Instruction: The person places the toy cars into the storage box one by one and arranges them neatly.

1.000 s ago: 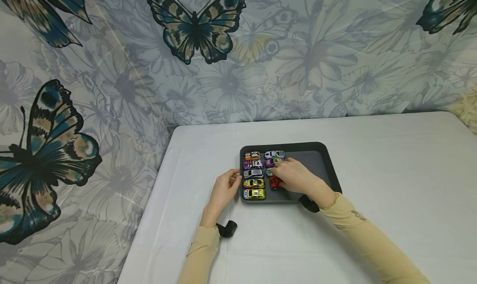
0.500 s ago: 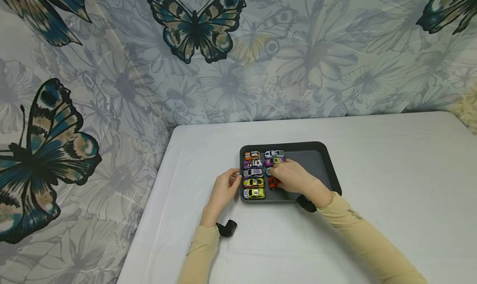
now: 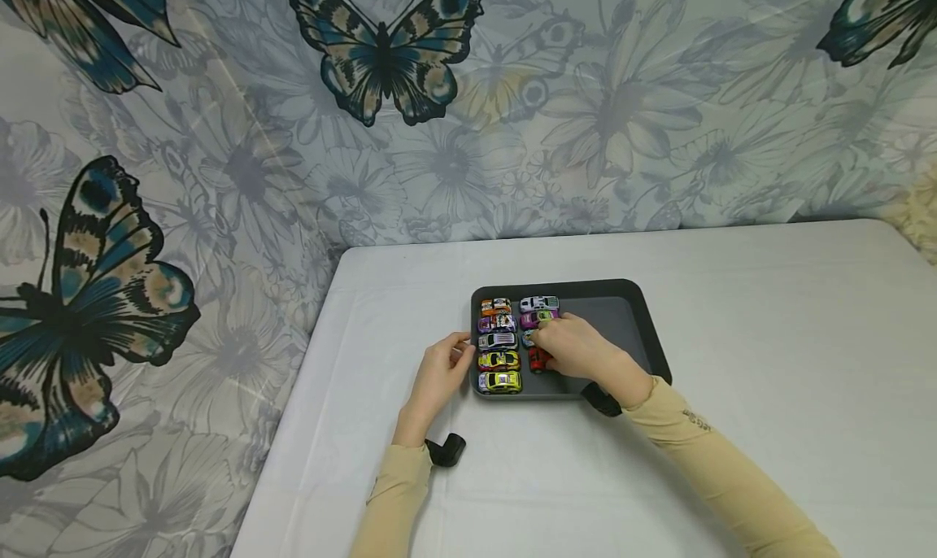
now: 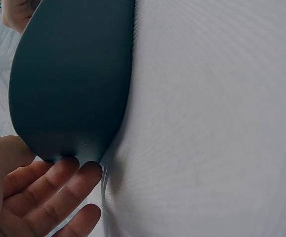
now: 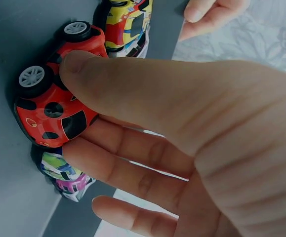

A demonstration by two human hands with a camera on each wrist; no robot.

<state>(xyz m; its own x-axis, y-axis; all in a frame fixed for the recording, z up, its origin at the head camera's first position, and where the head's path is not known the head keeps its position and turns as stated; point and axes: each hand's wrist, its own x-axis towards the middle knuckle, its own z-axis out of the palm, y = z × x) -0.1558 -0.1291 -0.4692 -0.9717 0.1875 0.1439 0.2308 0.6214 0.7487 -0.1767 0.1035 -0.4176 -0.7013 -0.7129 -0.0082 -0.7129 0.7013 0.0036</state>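
A red toy car (image 3: 538, 360) with black spots sits in the dark tray (image 3: 596, 318), in the second column of cars. My right hand (image 3: 586, 350) pinches it, the thumb on one side and fingertips on the other, as the right wrist view shows of the red car (image 5: 54, 111). Under and behind those fingers, a light-coloured car (image 3: 529, 338) is partly hidden. At the tray's left edge my left hand (image 3: 442, 369) grips the rim, with fingertips (image 4: 86, 177) against the outer wall and the thumb over the top.
Several toy cars form a left column, ending in a yellow-green car (image 3: 500, 381) at the front. A purple car (image 3: 537, 319) and a silver car (image 3: 539, 303) stand behind the red one. The tray lies on a white-covered table (image 3: 769, 363) before a butterfly-patterned cloth (image 3: 384, 54).
My right hand has shifted slightly left with the red car, towards the left column, and then stayed there. My left hand keeps its place at the tray's edge.
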